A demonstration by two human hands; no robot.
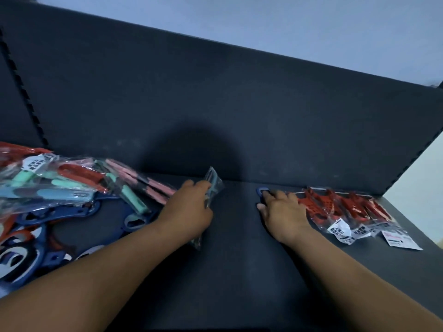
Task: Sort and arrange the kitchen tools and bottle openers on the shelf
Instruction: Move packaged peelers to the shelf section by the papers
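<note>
Centrally on the dark shelf (239, 271), a slim teal tool in a clear plastic sleeve (213, 185) is gripped by the left hand (189, 209), fingers curled round it. To its right, the right hand (282, 212) rests straight fingers on a blue plastic bottle opener (260, 190), beside a row of red packaged openers (335, 207)

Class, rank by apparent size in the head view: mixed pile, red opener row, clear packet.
1. Mixed pile.
2. Red opener row.
3. Clear packet, partly hidden by the left hand.
</note>
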